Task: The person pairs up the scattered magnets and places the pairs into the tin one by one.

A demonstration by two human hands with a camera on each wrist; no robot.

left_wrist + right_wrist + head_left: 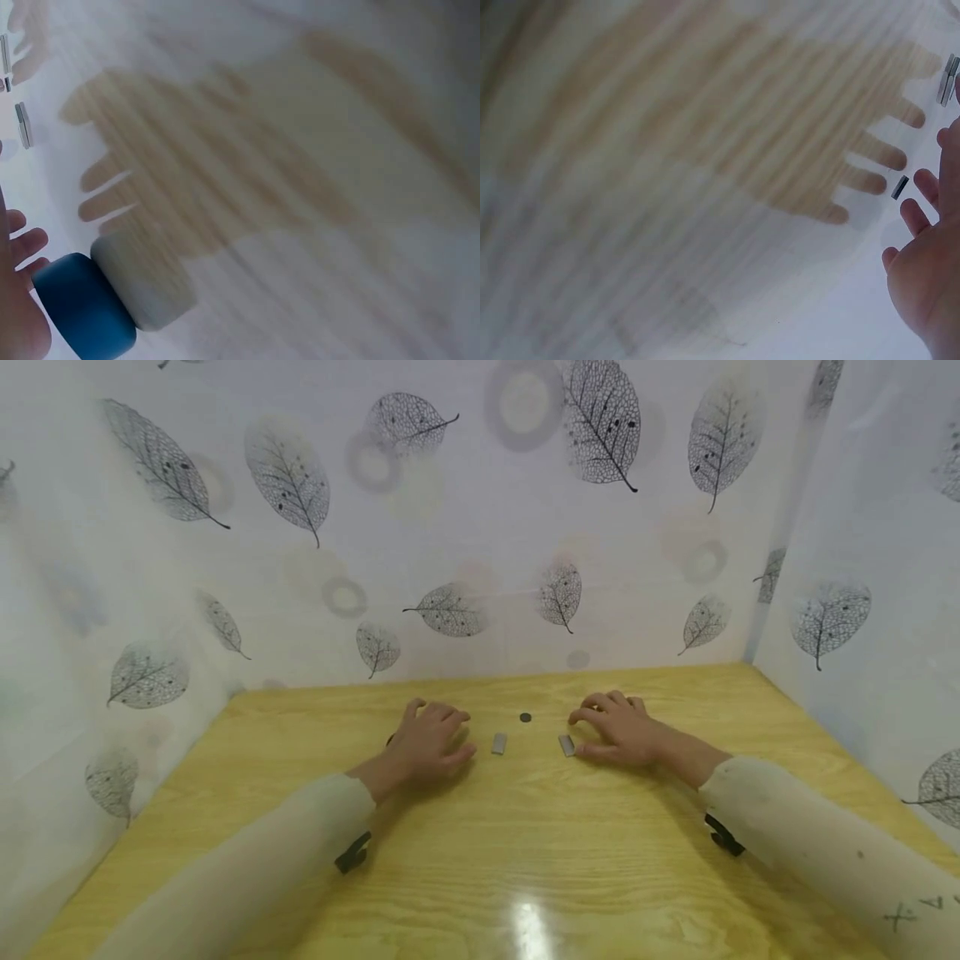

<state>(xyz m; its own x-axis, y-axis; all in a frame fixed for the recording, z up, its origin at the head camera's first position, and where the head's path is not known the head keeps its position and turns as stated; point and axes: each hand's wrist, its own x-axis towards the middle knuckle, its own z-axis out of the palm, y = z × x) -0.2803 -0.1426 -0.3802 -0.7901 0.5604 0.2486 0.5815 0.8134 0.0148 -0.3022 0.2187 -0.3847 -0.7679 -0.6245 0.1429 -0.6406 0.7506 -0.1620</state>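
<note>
In the head view, my left hand lies palm down on the wooden table, fingers spread and relaxed. A round blue object sits beside its little-finger side in the left wrist view, mostly hidden in the head view; whether they touch I cannot tell. To that hand's right lies a small grey rectangular piece. My right hand has loosely bent fingers, its thumb close to a second grey piece. Between the hands, farther back, is a dark round disc. The right wrist view shows a small dark piece near the fingers.
The glossy table mirrors the hands and a bright light. A white cloth printed with leaves hangs along the back and both sides. Dark straps show beneath the sleeves.
</note>
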